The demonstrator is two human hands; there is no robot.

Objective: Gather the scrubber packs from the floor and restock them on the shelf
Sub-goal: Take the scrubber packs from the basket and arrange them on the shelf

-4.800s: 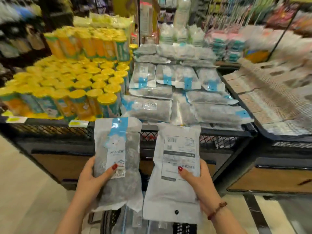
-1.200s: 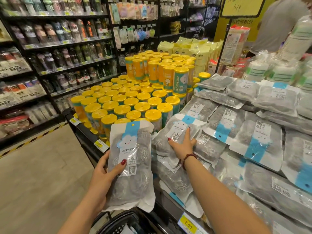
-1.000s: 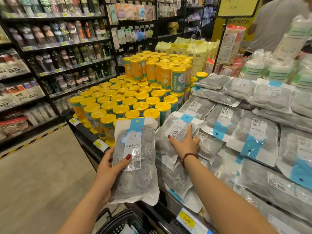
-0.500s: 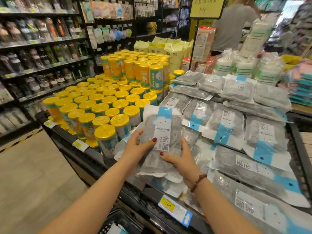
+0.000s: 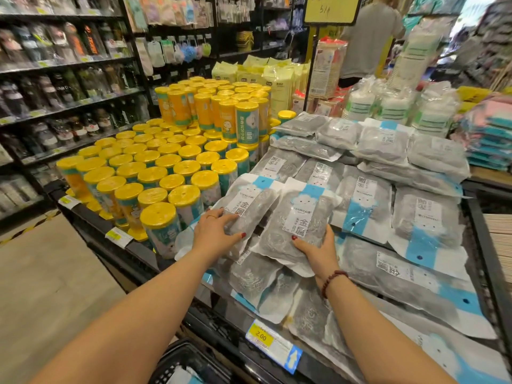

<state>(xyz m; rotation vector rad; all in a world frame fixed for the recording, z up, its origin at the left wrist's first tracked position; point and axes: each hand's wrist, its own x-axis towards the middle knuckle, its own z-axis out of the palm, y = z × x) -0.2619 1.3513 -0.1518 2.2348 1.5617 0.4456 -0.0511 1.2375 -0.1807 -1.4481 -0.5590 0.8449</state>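
Observation:
Two grey scrubber packs with blue-and-white labels lie side by side on top of the pile on the black display shelf. My left hand rests flat on the lower end of the left pack, fingers spread over it. The right pack is gripped at its bottom edge by my right hand, thumb on top and fingers round its right side. Many more scrubber packs cover the shelf behind and to the right, overlapping in rows.
Yellow-lidded canisters stand packed tight just left of the packs. A black basket sits at the bottom between my arms. A yellow price tag hangs on the shelf's front rail. A person stands at the far end.
Both hands held one pack upright over the pile; it now lies lower on the pile. My left hand has let go and shifted left onto the neighbouring pack.

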